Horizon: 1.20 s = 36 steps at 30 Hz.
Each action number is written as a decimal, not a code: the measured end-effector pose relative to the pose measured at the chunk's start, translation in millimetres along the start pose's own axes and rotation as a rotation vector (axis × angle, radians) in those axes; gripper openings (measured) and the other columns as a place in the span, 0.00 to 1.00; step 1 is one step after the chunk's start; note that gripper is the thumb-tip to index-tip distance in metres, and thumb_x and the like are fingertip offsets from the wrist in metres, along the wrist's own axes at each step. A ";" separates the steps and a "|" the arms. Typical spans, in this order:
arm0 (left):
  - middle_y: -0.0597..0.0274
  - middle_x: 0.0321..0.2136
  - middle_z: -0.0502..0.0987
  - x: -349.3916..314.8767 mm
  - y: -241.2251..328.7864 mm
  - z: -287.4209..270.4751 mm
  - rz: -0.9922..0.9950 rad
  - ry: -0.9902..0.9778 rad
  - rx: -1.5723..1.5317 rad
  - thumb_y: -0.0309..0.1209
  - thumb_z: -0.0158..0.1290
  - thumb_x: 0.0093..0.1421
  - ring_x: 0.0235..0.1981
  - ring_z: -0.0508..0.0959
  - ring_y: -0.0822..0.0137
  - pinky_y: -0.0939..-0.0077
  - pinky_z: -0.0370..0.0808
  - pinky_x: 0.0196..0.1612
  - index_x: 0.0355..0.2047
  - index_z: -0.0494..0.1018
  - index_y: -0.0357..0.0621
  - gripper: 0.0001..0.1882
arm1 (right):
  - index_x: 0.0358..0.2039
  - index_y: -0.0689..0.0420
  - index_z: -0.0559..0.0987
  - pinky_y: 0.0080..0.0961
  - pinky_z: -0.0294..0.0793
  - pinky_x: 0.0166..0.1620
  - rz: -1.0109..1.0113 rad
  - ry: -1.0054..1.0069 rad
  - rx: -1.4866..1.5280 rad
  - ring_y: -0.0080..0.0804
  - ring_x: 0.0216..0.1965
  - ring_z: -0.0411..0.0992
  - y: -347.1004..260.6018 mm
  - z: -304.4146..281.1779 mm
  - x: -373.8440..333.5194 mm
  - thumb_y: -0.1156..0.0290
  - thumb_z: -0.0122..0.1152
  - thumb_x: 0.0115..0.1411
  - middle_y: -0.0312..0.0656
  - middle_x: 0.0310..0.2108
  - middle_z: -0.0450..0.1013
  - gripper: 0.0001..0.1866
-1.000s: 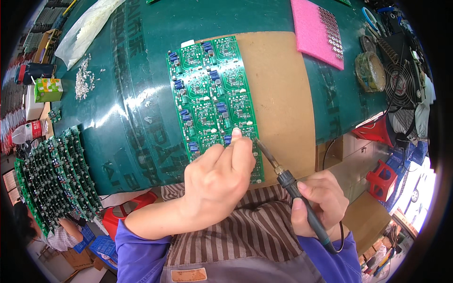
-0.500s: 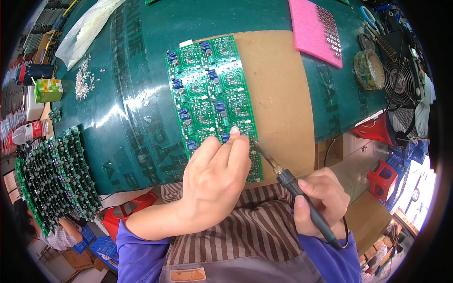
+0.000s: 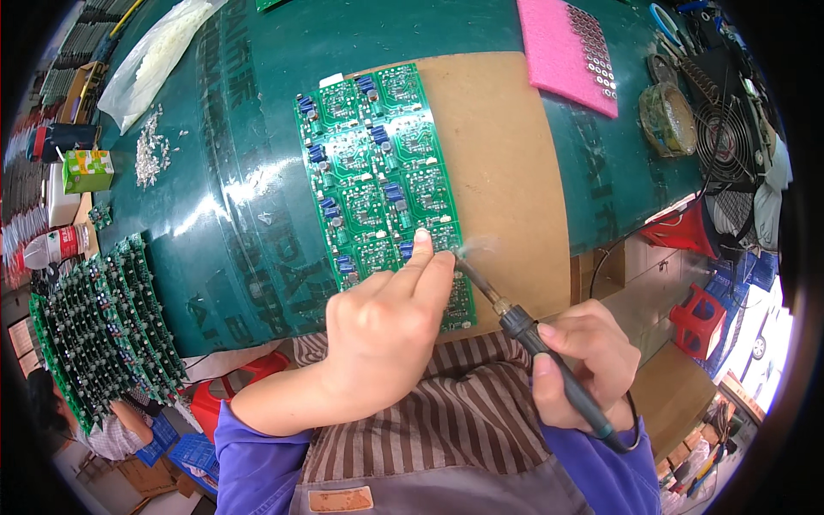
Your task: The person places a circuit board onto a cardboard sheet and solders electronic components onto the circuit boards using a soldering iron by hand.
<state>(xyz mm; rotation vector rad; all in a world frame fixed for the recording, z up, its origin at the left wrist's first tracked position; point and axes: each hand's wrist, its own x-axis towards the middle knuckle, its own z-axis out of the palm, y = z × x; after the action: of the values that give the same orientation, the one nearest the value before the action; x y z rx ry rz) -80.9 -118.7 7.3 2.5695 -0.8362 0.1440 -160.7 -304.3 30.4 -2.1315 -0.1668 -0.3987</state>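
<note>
A green circuit board panel carries repeated blocks of small parts, among them dark blue components and white connectors. It lies partly on a brown sheet. My right hand grips a soldering iron by its dark handle. The iron's tip meets the panel's right edge, beside the fingertips of my left hand, and a wisp of smoke drifts there. My left hand rests over the panel's near part, index fingertip pressed down and the other fingers curled; whatever they pinch is hidden.
Pink foam with rows of small metal parts lies at the far right, near a roll of tape and a fan. Left are a plastic bag, loose white pieces and stacked circuit boards. Another person sits lower left.
The iron's tip has moved slightly left, and smoke now rises beside it. My left hand's fingers have shifted, the index finger reaching out straighter. The whole view has shifted slightly.
</note>
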 end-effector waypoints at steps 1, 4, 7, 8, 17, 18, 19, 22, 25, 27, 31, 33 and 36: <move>0.59 0.24 0.80 2.7 0.1 -3.1 -0.025 -0.037 -0.051 0.22 0.61 0.51 0.17 0.70 0.63 0.72 0.69 0.20 0.31 0.77 0.42 0.07 | 0.29 0.65 0.78 0.27 0.72 0.26 0.031 0.028 0.009 0.37 0.19 0.72 -0.5 -4.2 -2.7 0.80 0.64 0.41 0.44 0.20 0.74 0.12; 0.57 0.22 0.78 10.5 -1.4 -14.7 -0.019 -0.105 -0.124 0.21 0.60 0.53 0.18 0.70 0.61 0.70 0.69 0.22 0.31 0.77 0.41 0.05 | 0.34 0.67 0.77 0.28 0.69 0.27 0.040 0.157 -0.022 0.36 0.22 0.70 10.3 -17.6 -15.2 0.79 0.59 0.46 0.45 0.24 0.74 0.12; 0.55 0.22 0.76 12.4 -3.5 -17.5 0.043 -0.116 -0.129 0.19 0.56 0.55 0.20 0.70 0.59 0.67 0.69 0.24 0.32 0.75 0.40 0.04 | 0.38 0.66 0.76 0.24 0.68 0.35 0.179 0.293 -0.188 0.31 0.29 0.68 22.3 -38.7 -18.5 0.80 0.56 0.51 0.46 0.29 0.72 0.12; 0.55 0.22 0.75 10.3 -2.0 -18.9 0.064 -0.102 -0.102 0.18 0.54 0.56 0.20 0.70 0.60 0.67 0.69 0.24 0.31 0.73 0.39 0.04 | 0.39 0.65 0.76 0.22 0.70 0.37 0.177 0.357 -0.282 0.27 0.32 0.70 35.2 -48.6 -20.6 0.80 0.55 0.54 0.44 0.33 0.73 0.11; 0.59 0.15 0.72 -13.0 16.7 -35.5 -0.066 -0.252 -0.186 0.21 0.57 0.55 0.22 0.74 0.59 0.65 0.70 0.24 0.36 0.72 0.39 0.09 | 0.44 0.63 0.76 0.18 0.72 0.40 0.382 0.695 -0.363 0.21 0.35 0.72 102.7 -71.9 8.4 0.75 0.57 0.62 0.38 0.35 0.74 0.10; 0.59 0.15 0.72 -14.5 19.3 -34.2 -0.082 -0.254 -0.173 0.21 0.57 0.55 0.22 0.74 0.59 0.65 0.70 0.24 0.36 0.72 0.39 0.09 | 0.44 0.63 0.76 0.19 0.72 0.41 0.315 0.696 -0.407 0.21 0.35 0.72 93.3 -68.4 4.7 0.75 0.57 0.62 0.38 0.35 0.74 0.11; 0.59 0.16 0.72 -18.9 19.8 -31.9 -0.044 -0.224 -0.169 0.21 0.57 0.54 0.21 0.73 0.60 0.67 0.70 0.25 0.37 0.72 0.38 0.10 | 0.45 0.63 0.76 0.19 0.72 0.41 0.248 0.686 -0.438 0.21 0.35 0.72 82.2 -60.1 0.5 0.76 0.57 0.62 0.39 0.35 0.74 0.11; 0.59 0.19 0.72 -28.7 21.3 -22.8 0.008 -0.185 -0.129 0.20 0.56 0.54 0.21 0.69 0.62 0.71 0.68 0.27 0.40 0.71 0.34 0.12 | 0.44 0.65 0.75 0.22 0.71 0.43 0.256 0.546 -0.243 0.26 0.38 0.72 40.7 -36.1 -25.5 0.79 0.56 0.59 0.44 0.37 0.74 0.12; 0.56 0.27 0.75 -33.2 25.2 -17.5 -0.031 -0.182 -0.179 0.16 0.57 0.53 0.25 0.70 0.57 0.64 0.69 0.29 0.41 0.71 0.33 0.14 | 0.37 0.66 0.76 0.26 0.74 0.34 0.048 0.279 -0.057 0.34 0.29 0.74 9.2 -21.2 -47.0 0.78 0.59 0.50 0.47 0.29 0.75 0.12; 0.56 0.27 0.75 -36.2 22.2 -13.6 -0.039 -0.159 -0.180 0.16 0.57 0.53 0.25 0.70 0.57 0.64 0.69 0.29 0.41 0.71 0.33 0.14 | 0.33 0.67 0.76 0.30 0.74 0.26 -0.045 0.132 -0.015 0.37 0.19 0.73 -3.6 -14.7 -44.1 0.80 0.61 0.46 0.45 0.21 0.74 0.11; 0.57 0.27 0.75 -37.2 23.0 -5.3 -0.030 -0.075 -0.164 0.17 0.58 0.53 0.25 0.72 0.58 0.65 0.71 0.29 0.37 0.70 0.35 0.12 | 0.32 0.68 0.76 0.29 0.73 0.26 -0.054 0.066 0.030 0.37 0.19 0.72 -1.2 -6.6 -49.9 0.81 0.62 0.43 0.45 0.21 0.73 0.12; 0.58 0.27 0.75 -38.1 23.2 -2.2 -0.019 -0.041 -0.160 0.18 0.58 0.53 0.25 0.72 0.58 0.66 0.71 0.28 0.36 0.70 0.36 0.11 | 0.32 0.68 0.76 0.28 0.73 0.25 -0.042 0.041 0.039 0.37 0.19 0.71 -1.7 -3.9 -48.7 0.81 0.62 0.43 0.44 0.20 0.73 0.12; 0.59 0.25 0.75 -39.4 23.8 0.5 -0.029 0.019 -0.139 0.18 0.59 0.52 0.24 0.73 0.60 0.67 0.71 0.26 0.33 0.70 0.38 0.10 | 0.32 0.67 0.76 0.28 0.72 0.25 -0.020 0.048 0.062 0.37 0.19 0.71 -3.9 -1.6 -50.4 0.81 0.62 0.43 0.44 0.20 0.73 0.12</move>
<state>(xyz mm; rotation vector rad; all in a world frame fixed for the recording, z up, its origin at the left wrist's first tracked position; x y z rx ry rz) -126.8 -115.0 6.7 2.4450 -0.7740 0.0975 -209.4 -301.8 17.0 -2.0591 -0.1711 -0.4499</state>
